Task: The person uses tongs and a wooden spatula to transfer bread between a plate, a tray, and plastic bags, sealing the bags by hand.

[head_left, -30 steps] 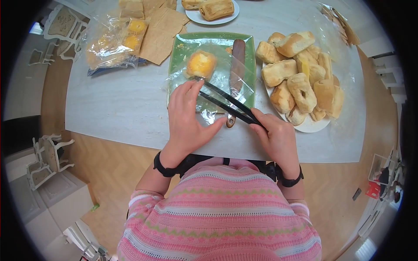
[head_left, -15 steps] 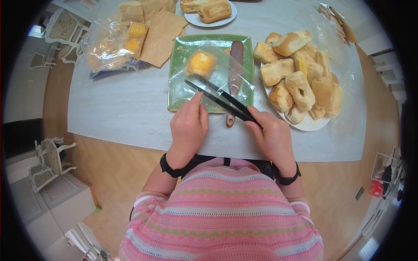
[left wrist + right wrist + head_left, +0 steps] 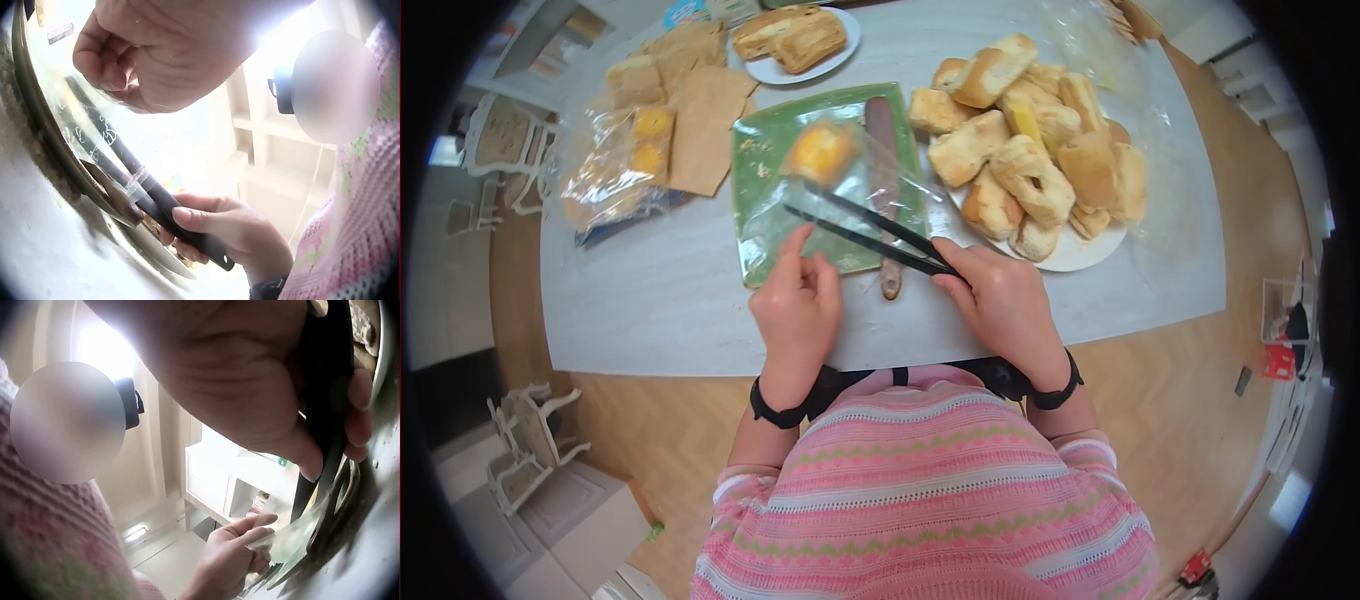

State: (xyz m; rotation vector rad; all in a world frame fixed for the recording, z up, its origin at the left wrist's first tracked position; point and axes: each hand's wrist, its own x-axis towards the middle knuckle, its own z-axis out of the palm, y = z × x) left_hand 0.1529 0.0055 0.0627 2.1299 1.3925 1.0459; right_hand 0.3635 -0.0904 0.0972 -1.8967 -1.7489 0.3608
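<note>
In the head view, a yellow-topped bun (image 3: 822, 155) lies under or in a clear plastic bag (image 3: 855, 195) on a green square plate (image 3: 752, 215). The right hand (image 3: 1005, 300) grips black tongs (image 3: 878, 243), whose tips point at the bun, slightly apart and not touching it. Left of the tongs, the left hand (image 3: 795, 315) has curled fingers and appears to pinch the bag's near edge; the right wrist view shows film at the left hand's fingertips (image 3: 228, 556). Film crosses the tongs (image 3: 128, 156) in the left wrist view. A brown-bladed knife (image 3: 882, 150) lies on the plate's right side.
At the right, a white plate (image 3: 1100, 250) is heaped with bread pieces (image 3: 1032, 180). Bagged yellow-topped buns (image 3: 653, 122) and brown paper (image 3: 705, 125) lie at the left. A small white plate (image 3: 840, 60) holds pastries behind.
The left hand has drawn back from beside the tong tips, its spread fingers now curled. The right hand still grips the tongs. The head view has shifted and turned slightly.
</note>
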